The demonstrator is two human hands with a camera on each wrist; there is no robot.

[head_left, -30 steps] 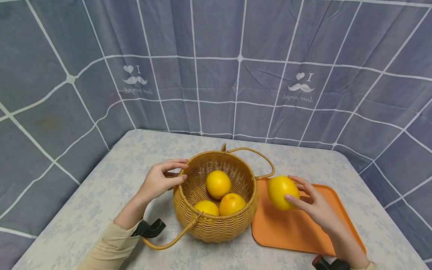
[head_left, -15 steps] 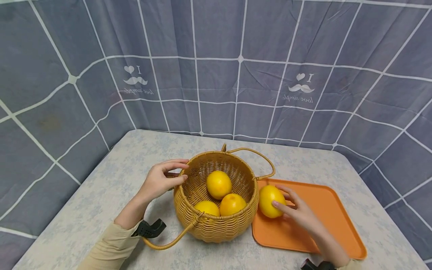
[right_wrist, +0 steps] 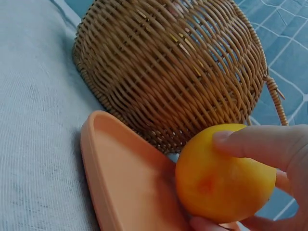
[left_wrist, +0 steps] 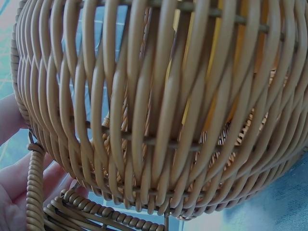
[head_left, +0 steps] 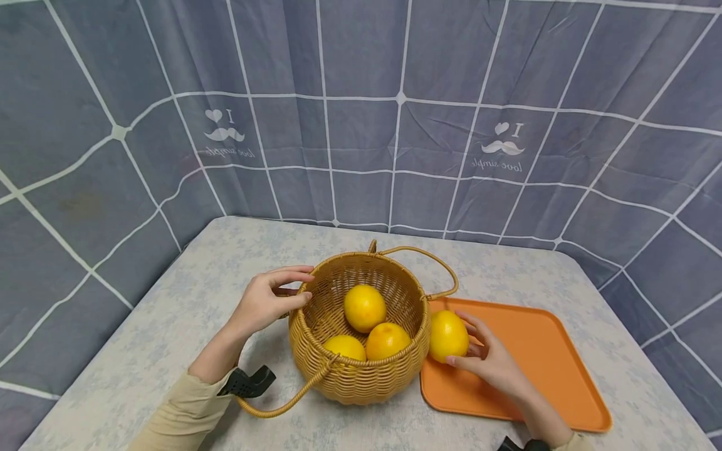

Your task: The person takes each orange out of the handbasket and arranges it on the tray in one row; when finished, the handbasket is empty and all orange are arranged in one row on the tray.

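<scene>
Leaning slightly in the middle of the table is a round wicker basket with three yellow oranges inside, one of them an orange near the centre. My left hand holds the basket's left rim, thumb and fingers at the edge. In the left wrist view the woven wall hides most of what is inside. My right hand grips another orange between thumb and fingers, low over the left end of the orange tray and right beside the basket's outer wall. The right wrist view shows this orange close over the tray.
One basket handle sticks out at the back right, another handle hangs down at the front left by my left wrist. A grey-blue checked curtain surrounds the pale patterned table.
My right hand has moved left and lower with the orange, from over the tray to close beside the basket. My left hand and the basket stay in place.
</scene>
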